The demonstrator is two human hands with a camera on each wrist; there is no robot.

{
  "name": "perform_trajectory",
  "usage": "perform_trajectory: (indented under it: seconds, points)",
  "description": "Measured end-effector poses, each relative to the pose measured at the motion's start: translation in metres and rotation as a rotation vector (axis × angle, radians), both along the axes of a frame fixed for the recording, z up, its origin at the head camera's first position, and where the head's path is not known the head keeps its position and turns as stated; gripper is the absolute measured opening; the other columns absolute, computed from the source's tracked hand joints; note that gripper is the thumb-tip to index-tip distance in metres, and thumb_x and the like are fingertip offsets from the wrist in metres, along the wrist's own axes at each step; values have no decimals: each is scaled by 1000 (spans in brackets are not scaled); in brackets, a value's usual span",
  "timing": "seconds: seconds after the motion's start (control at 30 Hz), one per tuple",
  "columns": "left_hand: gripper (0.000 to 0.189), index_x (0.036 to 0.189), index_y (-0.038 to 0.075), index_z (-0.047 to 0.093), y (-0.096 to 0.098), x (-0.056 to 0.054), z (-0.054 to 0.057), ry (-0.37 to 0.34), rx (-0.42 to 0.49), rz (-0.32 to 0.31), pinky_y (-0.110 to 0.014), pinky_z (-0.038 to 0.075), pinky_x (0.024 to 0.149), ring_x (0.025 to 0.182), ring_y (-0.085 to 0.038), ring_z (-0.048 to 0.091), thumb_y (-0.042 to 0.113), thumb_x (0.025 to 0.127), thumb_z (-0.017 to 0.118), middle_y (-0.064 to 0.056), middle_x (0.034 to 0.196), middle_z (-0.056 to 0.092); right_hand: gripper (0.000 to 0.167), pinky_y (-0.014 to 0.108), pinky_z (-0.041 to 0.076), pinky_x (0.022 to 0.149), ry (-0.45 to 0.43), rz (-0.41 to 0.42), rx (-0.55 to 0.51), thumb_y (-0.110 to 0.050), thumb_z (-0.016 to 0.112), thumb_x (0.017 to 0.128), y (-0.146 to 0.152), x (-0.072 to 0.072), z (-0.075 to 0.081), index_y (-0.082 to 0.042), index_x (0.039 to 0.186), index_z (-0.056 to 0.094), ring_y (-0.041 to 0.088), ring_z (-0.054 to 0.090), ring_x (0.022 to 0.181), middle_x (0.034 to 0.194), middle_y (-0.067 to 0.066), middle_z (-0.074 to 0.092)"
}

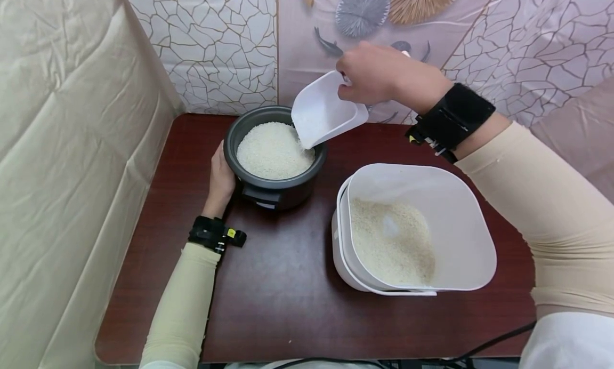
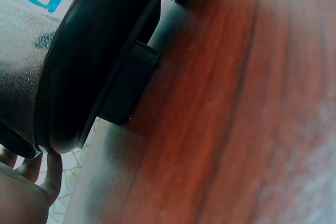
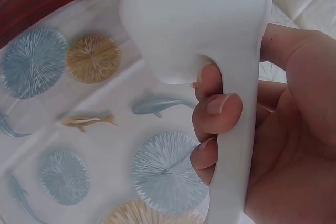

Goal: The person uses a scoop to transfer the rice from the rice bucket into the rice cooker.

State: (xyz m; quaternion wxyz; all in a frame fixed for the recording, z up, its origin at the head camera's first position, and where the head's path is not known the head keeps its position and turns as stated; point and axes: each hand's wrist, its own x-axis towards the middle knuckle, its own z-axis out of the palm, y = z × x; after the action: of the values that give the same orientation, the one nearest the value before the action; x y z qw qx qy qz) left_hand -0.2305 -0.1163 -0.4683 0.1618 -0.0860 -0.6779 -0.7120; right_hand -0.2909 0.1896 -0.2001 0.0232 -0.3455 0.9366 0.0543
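A dark rice cooker [image 1: 293, 193] stands at the back left of the table, its pot filled with white rice [image 1: 273, 150]. My left hand [image 1: 221, 174] holds the cooker's left side; in the left wrist view its fingers [image 2: 51, 179] bend up against the side handle [image 2: 16, 141]. My right hand [image 1: 371, 73] grips the handle [image 3: 233, 145] of a white scoop [image 1: 322, 110], fingers wrapped round it. The scoop tilts down to the left, its lip over the pot's right rim, and grains fall from it onto the rice.
To the right stands a white rice bin [image 1: 462, 246], open at the top, with rice [image 1: 398, 246] inside and its carrying handle lowered at the front. Patterned cloth [image 1: 216, 43] hangs behind the table [image 1: 283, 289], and a cream cloth [image 1: 72, 161] on the left. A black cable [image 1: 499, 339] crosses the front right.
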Motion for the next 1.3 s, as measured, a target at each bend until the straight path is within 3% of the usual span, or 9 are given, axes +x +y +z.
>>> perform_trajectory:
  seconds: [0.13,0.3,0.5,0.73,1.13,1.3]
  points:
    - [44,136,4,67,-1,1,1,-9,-14,10,-33,44,109,121,-15,59,28,118,34,-10,128,68,22,44,42,56,7,-11,13,-18,61,96,-4,4,2,3,98,67,30,53,71,74,11,57]
    - [45,137,3,66,-1,2,3,-10,-33,15,-33,43,110,121,-14,59,27,119,33,-12,129,68,26,50,50,60,59,-5,10,-16,60,98,-10,12,1,6,109,68,37,62,76,87,21,68]
    - [44,139,1,65,-1,2,4,4,-31,14,-33,43,111,124,-15,58,24,118,33,-15,133,67,24,61,54,61,231,43,9,-14,60,97,-20,24,-4,7,106,68,46,67,80,92,28,70]
    - [45,140,3,65,-1,2,3,0,-21,14,-33,43,111,125,-15,58,26,119,33,-14,133,67,19,56,52,64,393,121,7,-9,57,97,-31,34,-10,8,100,66,44,70,80,90,28,72]
    - [45,139,4,66,1,0,1,1,-18,9,-34,43,112,125,-15,58,26,119,33,-12,133,67,12,52,45,65,465,173,-38,-4,55,95,-40,37,-16,5,91,62,43,68,72,78,23,69]
    - [45,138,5,66,-1,0,0,-7,-19,2,-34,43,111,124,-16,58,29,119,34,-11,130,68,14,52,47,64,444,162,-48,-6,55,96,-39,36,-18,6,93,62,43,68,75,81,24,70]
